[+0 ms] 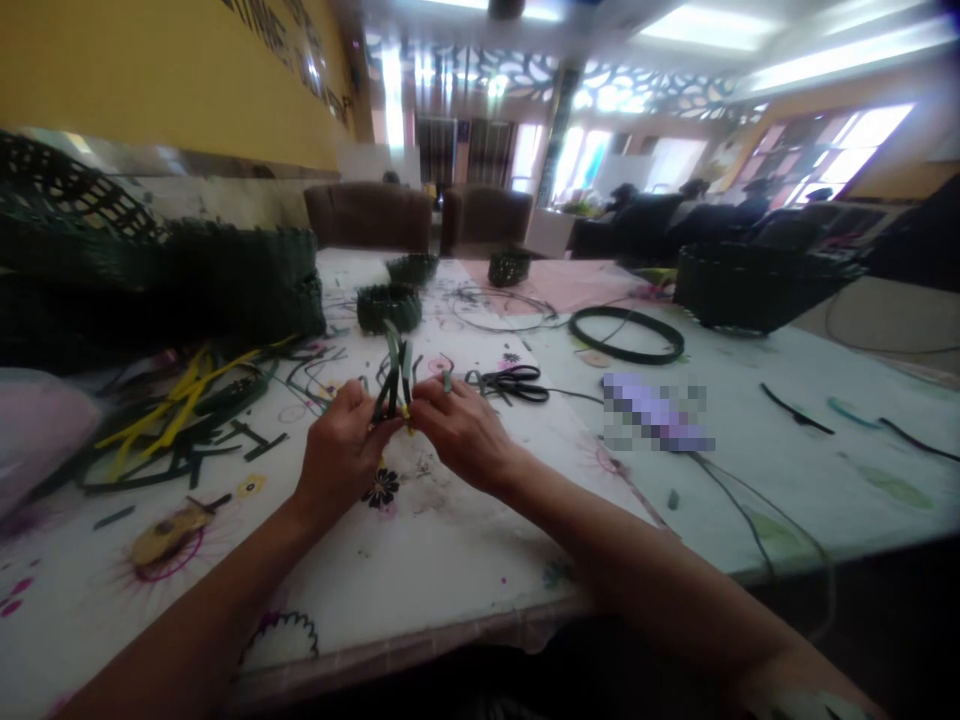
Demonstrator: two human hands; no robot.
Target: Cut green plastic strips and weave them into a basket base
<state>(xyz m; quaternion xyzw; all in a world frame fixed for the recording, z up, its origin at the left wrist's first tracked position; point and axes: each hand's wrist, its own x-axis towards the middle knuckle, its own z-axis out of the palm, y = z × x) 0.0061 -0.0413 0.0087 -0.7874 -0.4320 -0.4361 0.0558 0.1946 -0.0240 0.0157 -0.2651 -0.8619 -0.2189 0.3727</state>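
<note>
1. Two bare forearms reach in from the near edge of a tabletop point(420, 565) covered in a white, flower-printed cloth, and the hands meet at its middle, held just above the surface.
2. Between them stands a small bunch of dark green plastic strips point(394, 380), with a touch of yellow at the lower end point(406, 411). The bunch runs roughly upright, its long axis tilting slightly away from the person.
3. The left hand point(341, 455) lies to the left of the bunch, its fingers point(371, 425) pressed together and pinching the lower strips. The right hand point(461, 430) lies to the right, its fingers point(424, 395) curled inward and pinching from the other side. Neither hand is clearly nearer, and the exact grip is partly hidden.
4. Black-handled scissors point(517, 383) lie just beyond the right hand, and loose yellow and green offcuts point(180, 425) are spread to the left.
5. Farther off are small woven baskets point(387, 307), a coil of dark green strip point(626, 333), and a large woven basket point(765, 287) at the far right
</note>
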